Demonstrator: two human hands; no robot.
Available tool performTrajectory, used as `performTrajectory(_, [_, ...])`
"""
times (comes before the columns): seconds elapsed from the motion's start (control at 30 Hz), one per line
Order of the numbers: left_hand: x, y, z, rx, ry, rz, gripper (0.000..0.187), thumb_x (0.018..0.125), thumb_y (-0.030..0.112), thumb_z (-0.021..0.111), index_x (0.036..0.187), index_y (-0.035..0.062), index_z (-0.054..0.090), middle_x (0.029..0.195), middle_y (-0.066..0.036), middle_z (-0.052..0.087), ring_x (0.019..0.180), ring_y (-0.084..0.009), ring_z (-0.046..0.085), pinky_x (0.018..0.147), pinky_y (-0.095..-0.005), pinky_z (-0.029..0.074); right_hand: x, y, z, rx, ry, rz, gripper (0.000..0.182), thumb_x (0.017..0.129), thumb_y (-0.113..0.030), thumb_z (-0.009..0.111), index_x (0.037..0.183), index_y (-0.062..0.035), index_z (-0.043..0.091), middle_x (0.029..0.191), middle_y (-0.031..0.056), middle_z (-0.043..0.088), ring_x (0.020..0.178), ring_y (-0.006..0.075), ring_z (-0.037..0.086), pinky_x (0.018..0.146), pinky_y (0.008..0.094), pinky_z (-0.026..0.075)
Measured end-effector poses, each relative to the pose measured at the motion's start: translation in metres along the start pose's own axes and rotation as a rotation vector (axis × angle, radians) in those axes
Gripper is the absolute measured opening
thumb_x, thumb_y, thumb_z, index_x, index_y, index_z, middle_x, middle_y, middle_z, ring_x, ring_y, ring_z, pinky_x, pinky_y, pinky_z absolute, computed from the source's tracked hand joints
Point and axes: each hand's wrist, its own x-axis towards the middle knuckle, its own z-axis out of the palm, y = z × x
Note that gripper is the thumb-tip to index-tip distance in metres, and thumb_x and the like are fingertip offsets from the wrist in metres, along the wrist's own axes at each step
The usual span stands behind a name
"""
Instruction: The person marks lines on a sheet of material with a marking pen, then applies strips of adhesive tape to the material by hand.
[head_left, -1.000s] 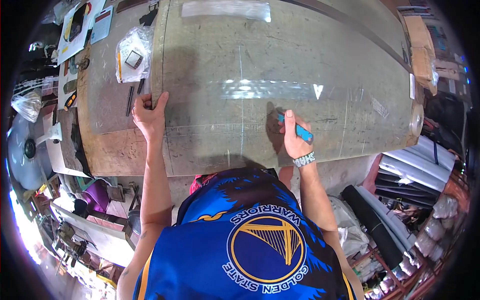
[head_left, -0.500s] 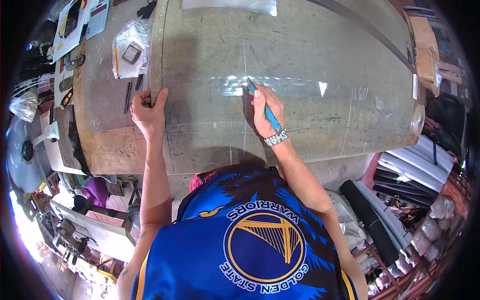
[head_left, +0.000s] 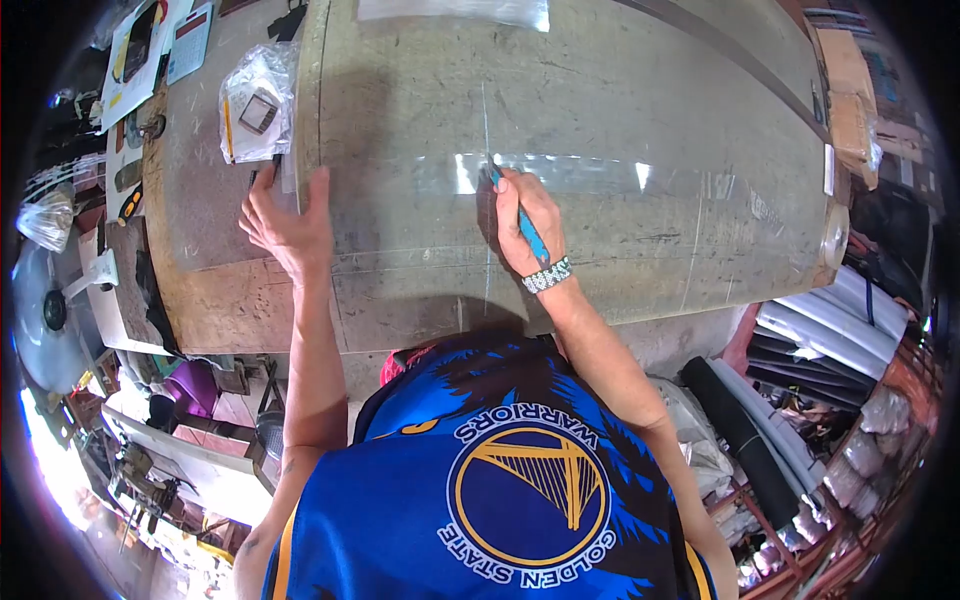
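Note:
My right hand (head_left: 532, 222) grips a slim blue-handled knife (head_left: 527, 228), its dark tip pointing away from me. That tip rests at a pale straight line (head_left: 487, 120) on the worn work surface (head_left: 400, 240). Across the line lies a clear, shiny plastic strip (head_left: 585, 173), partly behind my right hand. To the left, my left hand (head_left: 290, 228) is open, thumb and fingers apart over a long straight edge (head_left: 322, 100). Its forefinger reaches toward a dark pen-like stick, mostly hidden, below a clear plastic bag (head_left: 245, 130).
A yellow pencil (head_left: 228, 130) and a small dark-framed square (head_left: 259, 113) lie with the bag. Farther left are a calculator (head_left: 189, 45) and papers. A long dark strip (head_left: 740, 60) crosses the far right; a cardboard box (head_left: 850, 105) and rolls (head_left: 830, 335) stand at right.
My left hand has opened from a curled grip, its fingers spreading up and left. The knife tip has shifted slightly toward me along the line, still in my right hand.

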Motion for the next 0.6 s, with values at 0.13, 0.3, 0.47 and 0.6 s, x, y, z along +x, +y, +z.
performTrajectory(0.13, [0.026, 0.065, 0.024, -0.365, -0.431, 0.449, 0.043, 0.085, 0.015, 0.083, 0.127, 0.0135, 0.070, 0.145, -0.010, 0.061, 0.140, -0.0327, 0.047, 0.115, -0.0483, 0.036, -0.001, -0.005, -0.001, 0.004, -0.041, 0.027, 0.029, 0.105, -0.016, 0.053, 0.113, 0.0065, 0.070, 0.097, 0.0238, 0.070, 0.090, 0.0427, 0.068, 0.081, 0.0468, 0.054])
performTrajectory(0.3, [0.046, 0.111, 0.075, -0.389, -0.953, 0.895, 0.043, 0.082, 0.007, 0.078, 0.122, 0.0248, 0.079, 0.166, 0.000, 0.042, 0.156, -0.0351, 0.027, 0.129, -0.0528, 0.023, 0.002, -0.008, 0.000, -0.037, -0.045, 0.007, 0.028, 0.106, -0.015, 0.053, 0.113, 0.0064, 0.069, 0.096, 0.0247, 0.070, 0.087, 0.0442, 0.068, 0.078, 0.0479, 0.054])
performTrajectory(0.47, [0.057, 0.112, 0.086, -0.380, -1.069, 0.918, 0.043, 0.082, 0.010, 0.079, 0.121, 0.0269, 0.080, 0.171, 0.000, 0.033, 0.160, -0.0351, 0.020, 0.132, -0.0541, 0.016, 0.005, -0.005, 0.006, -0.044, -0.017, -0.013, 0.026, 0.106, -0.014, 0.052, 0.108, 0.0060, 0.068, 0.091, 0.0230, 0.069, 0.083, 0.0423, 0.068, 0.075, 0.0470, 0.053])
performTrajectory(0.6, [0.062, 0.118, 0.086, -0.301, -1.093, 0.927, 0.044, 0.083, 0.011, 0.080, 0.123, 0.0284, 0.080, 0.173, 0.000, 0.029, 0.161, -0.0347, 0.015, 0.133, -0.0538, 0.013, 0.010, -0.002, 0.008, -0.050, 0.010, -0.053, 0.022, 0.105, -0.011, 0.054, 0.104, 0.0054, 0.068, 0.087, 0.0227, 0.067, 0.080, 0.0426, 0.067, 0.072, 0.0472, 0.053])
